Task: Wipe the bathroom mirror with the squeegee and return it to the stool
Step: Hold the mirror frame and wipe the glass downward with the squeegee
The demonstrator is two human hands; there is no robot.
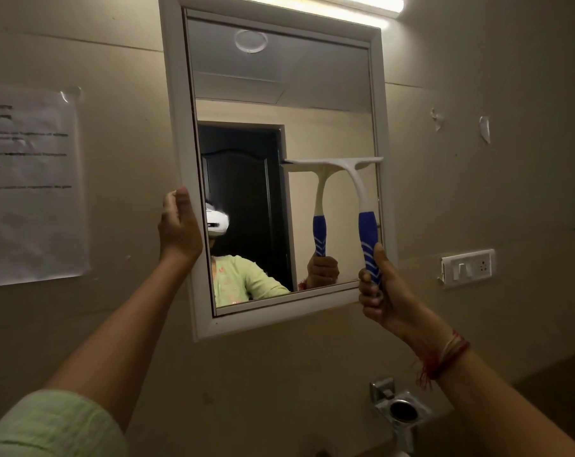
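At the lower left of the frame a pale green sleeve (48,427) covers the nearest part of the left arm; at the lower right the other forearm carries a red thread bracelet (444,356) at the wrist; between them, at the bottom edge, a metal holder (401,410) is fixed to the wall. Farther up, the right hand (386,291) is closed around the blue grip of the squeegee (362,199), thumb lying up along the handle; the white neck rises to the blade, which lies level against the glass at mid-height in the right half of the mirror (279,94), its right end reaching the frame. The left hand (178,229) is curled loosely on the mirror's white frame at its left edge, fingers bent and holding nothing else. On the wall, a printed paper notice (32,183) is taped at the left; a white switch plate (467,267) sits at the right; a lit tube light (345,4) runs along the top above the mirror.
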